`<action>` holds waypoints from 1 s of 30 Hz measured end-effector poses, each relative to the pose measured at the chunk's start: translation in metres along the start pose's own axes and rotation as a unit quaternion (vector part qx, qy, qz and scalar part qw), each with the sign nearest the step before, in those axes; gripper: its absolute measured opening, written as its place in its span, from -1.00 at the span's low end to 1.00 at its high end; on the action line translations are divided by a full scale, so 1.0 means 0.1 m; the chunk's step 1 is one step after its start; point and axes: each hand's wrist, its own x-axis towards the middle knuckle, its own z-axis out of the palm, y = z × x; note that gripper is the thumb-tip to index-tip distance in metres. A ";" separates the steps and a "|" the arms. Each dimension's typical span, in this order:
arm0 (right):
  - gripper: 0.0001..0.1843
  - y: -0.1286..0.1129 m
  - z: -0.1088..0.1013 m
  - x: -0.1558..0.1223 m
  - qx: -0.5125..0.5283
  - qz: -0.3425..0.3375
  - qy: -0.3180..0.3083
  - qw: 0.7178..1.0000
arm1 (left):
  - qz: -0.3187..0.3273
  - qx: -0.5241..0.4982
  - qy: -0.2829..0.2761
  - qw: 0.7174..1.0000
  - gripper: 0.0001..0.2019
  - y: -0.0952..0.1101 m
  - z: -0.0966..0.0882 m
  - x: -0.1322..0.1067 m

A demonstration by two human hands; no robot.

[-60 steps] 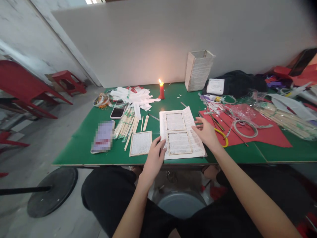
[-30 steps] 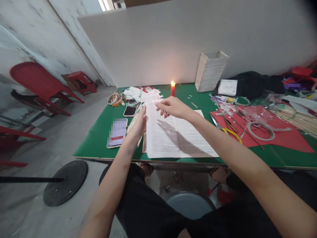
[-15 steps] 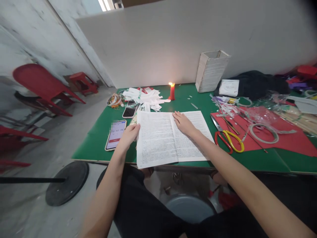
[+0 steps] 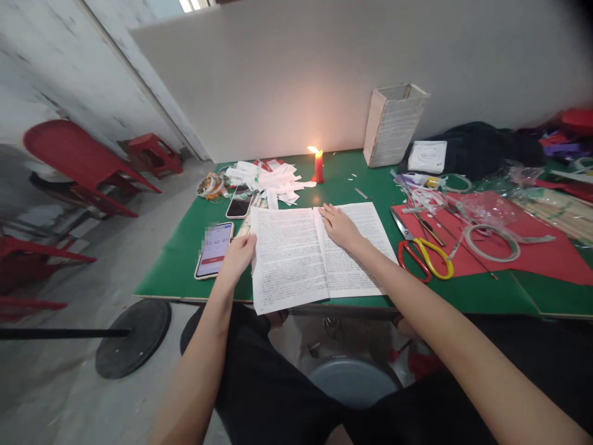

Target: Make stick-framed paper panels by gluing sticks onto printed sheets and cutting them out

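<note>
White, creased printed paper (image 4: 290,262) has its left edge pinched by the left hand (image 4: 239,252). The right hand (image 4: 341,228) rests near the fold, fingers loosely extended (a slim red candle (image 4: 319,168) burns beyond).

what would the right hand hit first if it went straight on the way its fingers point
Past the top edge of the printed pages it rests on, the right hand would likely meet the white strips first. The red candle seems right of that line, but depth is unclear.
</note>
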 end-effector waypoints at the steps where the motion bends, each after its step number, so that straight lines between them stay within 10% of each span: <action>1: -0.46 0.00 0.00 0.00 0.001 0.000 0.002 1.000 | 0.006 0.020 0.012 1.000 -0.65 0.01 -0.01 -0.01; 13: -0.45 0.09 0.08 0.02 0.005 -0.007 0.013 1.000 | 0.026 0.219 0.105 0.970 -0.66 0.08 -0.02 -0.42; 30: -0.44 0.08 0.05 0.02 -0.008 -0.022 0.006 1.000 | -0.037 0.211 0.187 0.959 -0.71 0.07 -0.44 -0.81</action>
